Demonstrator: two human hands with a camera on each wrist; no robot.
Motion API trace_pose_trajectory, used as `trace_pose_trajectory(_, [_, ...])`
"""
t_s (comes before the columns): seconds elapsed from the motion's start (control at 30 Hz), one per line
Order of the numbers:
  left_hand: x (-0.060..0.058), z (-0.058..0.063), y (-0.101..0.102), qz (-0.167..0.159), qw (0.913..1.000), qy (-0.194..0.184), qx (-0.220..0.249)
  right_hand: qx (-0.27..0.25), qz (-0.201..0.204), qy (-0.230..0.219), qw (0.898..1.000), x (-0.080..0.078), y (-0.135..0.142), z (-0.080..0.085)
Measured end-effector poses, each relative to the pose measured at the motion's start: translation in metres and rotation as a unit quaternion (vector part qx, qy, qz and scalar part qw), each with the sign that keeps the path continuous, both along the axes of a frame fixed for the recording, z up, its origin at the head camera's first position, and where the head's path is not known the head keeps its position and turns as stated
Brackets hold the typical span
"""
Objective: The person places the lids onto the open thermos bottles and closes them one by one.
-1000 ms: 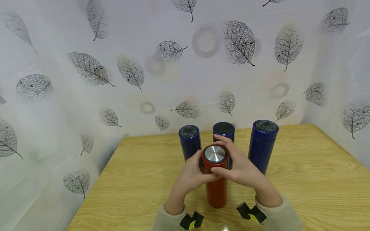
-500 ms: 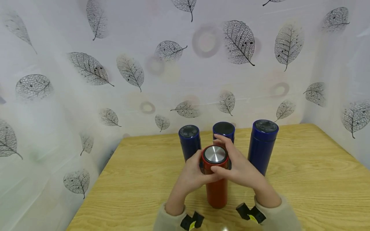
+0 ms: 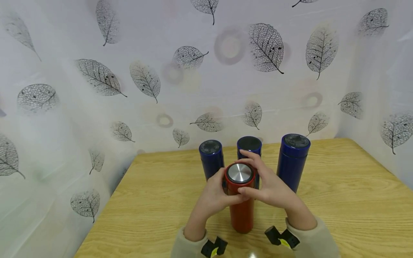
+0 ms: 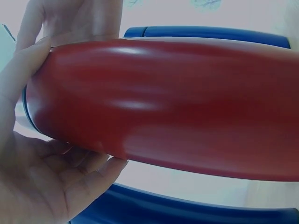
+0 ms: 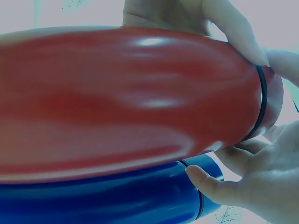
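Observation:
A red thermos flask [image 3: 242, 216] with a brushed silver lid top [image 3: 240, 172] stands upright on the wooden table. My left hand [image 3: 213, 193] grips its upper body from the left, thumb across the near side. From the right, my right hand [image 3: 272, 190] curls round the lid end, thumb in front and fingers behind. The right wrist view shows a dark ring [image 5: 263, 100] below the lid, close to the left thumb. Parts of the fingers behind the flask are hidden.
Three blue thermos flasks stand behind: one at left [image 3: 211, 161], one in the middle [image 3: 249, 144] partly covered by my right hand, and one at right [image 3: 293, 165]. A leaf-patterned curtain [image 3: 200, 93] hangs behind the wooden table [image 3: 155, 200].
My right thumb has shifted slightly to the right along the lid. The left hand keeps its grip and the red thermos flask stays in place.

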State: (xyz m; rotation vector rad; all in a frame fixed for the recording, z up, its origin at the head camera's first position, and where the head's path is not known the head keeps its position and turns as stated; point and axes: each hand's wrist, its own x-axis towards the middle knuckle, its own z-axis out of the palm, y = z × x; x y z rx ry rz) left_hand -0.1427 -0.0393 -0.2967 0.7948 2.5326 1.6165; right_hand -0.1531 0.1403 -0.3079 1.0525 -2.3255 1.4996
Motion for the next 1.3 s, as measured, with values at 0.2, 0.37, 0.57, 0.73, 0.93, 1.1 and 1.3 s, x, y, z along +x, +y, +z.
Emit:
trace_pose_trajectory(0.2, [-0.016,-0.024,-0.002,-0.001,1.0000,-0.002,0.000,0.001,-0.025,-0.006,1.000,0.000,-0.001,-0.001])
trace_pose_trajectory(0.37, [-0.018,-0.029,-0.002,-0.008,0.9999,-0.001,0.012,0.007,-0.058,-0.004,0.998,0.000,-0.004,-0.001])
trace_pose_trajectory(0.57, [-0.018,-0.029,-0.002,-0.012,0.9998,0.004,0.016,0.007,-0.095,-0.003,0.995,0.000,-0.008,-0.002])
trace_pose_trajectory(0.73, [-0.019,-0.030,-0.002,-0.016,0.9995,0.017,0.021,0.009,-0.118,0.005,0.993,0.001,-0.012,-0.002])
trace_pose_trajectory(0.93, [-0.019,-0.030,-0.003,-0.021,0.9993,0.020,0.023,0.016,-0.085,0.006,0.996,-0.001,-0.010,-0.004])
trace_pose_trajectory(1.1, [-0.020,-0.031,-0.005,-0.035,0.9992,0.005,0.021,-0.009,-0.004,-0.021,1.000,-0.002,-0.002,-0.005])
trace_pose_trajectory(1.3, [-0.021,-0.029,-0.008,-0.059,0.9966,-0.043,0.036,-0.029,0.057,-0.048,0.997,-0.003,0.003,-0.002])
